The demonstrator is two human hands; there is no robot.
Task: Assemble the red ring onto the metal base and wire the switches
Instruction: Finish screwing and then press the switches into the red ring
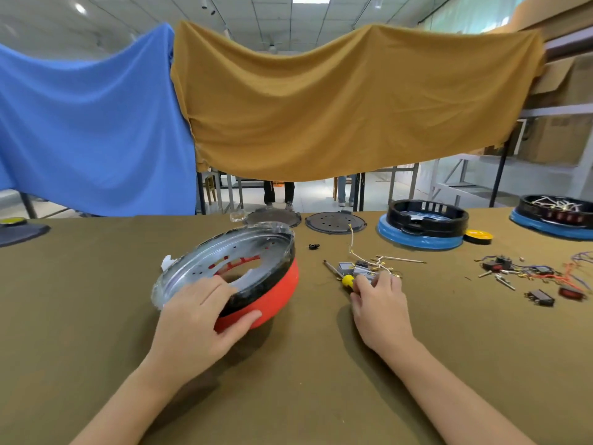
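Note:
The red ring (276,295) and the shiny metal base (221,255) sit together as one tilted unit at the table's middle, its left side raised. My left hand (199,311) grips its near edge, fingers over the metal and thumb against the red side. My right hand (380,300) reaches onto a small heap of grey switches and white wires (369,268), fingers curled at the yellow-handled screwdriver (340,275); whether it holds anything is unclear.
Two dark round plates (335,222) lie at the back. A black ring on a blue base (423,224) and a yellow tape roll (478,236) stand at the right, another such unit (555,213) farther right. Loose switches and coloured wires (532,277) lie right.

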